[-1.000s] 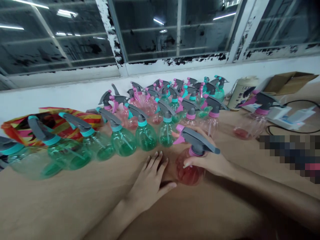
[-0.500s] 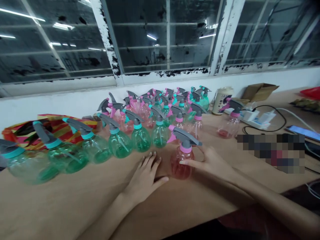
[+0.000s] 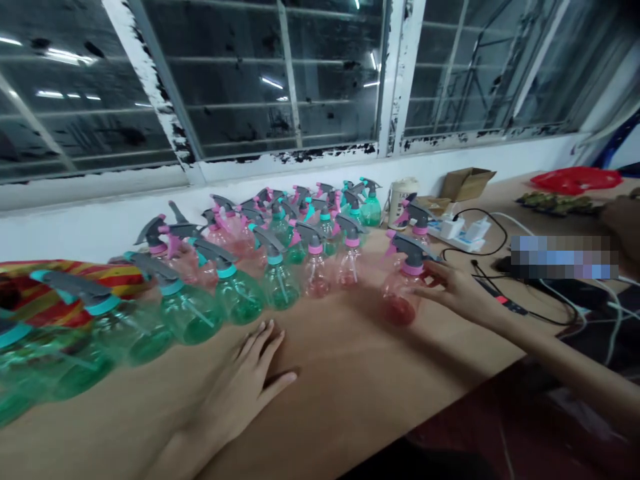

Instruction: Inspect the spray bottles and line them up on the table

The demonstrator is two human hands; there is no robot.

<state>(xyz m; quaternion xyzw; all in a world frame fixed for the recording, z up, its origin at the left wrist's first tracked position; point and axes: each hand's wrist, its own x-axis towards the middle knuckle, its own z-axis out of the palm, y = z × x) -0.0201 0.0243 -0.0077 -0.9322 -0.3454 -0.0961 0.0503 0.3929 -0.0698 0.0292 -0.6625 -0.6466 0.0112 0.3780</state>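
My right hand (image 3: pixel 450 290) is closed around the right side of a pink spray bottle (image 3: pixel 399 303). This bottle stands upright on the table and has a grey trigger head and a pink collar. My left hand (image 3: pixel 245 380) lies palm down on the table with its fingers spread, holding nothing. Just beyond its fingertips stands a row of green spray bottles (image 3: pixel 240 297) with turquoise collars. Two clear-pink spray bottles (image 3: pixel 317 275) continue that row toward the right hand. Another pink spray bottle (image 3: pixel 420 223) is partly hidden behind the held one.
More pink and green bottles crowd along the wall below the windows. A cream cup (image 3: pixel 401 200), an open cardboard box (image 3: pixel 467 183) and a white power strip (image 3: pixel 463 235) with cables are at the back right. A striped bag (image 3: pixel 115 277) lies left, a red bag (image 3: pixel 575 179) far right.
My right hand has moved the pink spray bottle rightward along the table, away from the left hand. The view has turned to the right. My left hand still lies flat.
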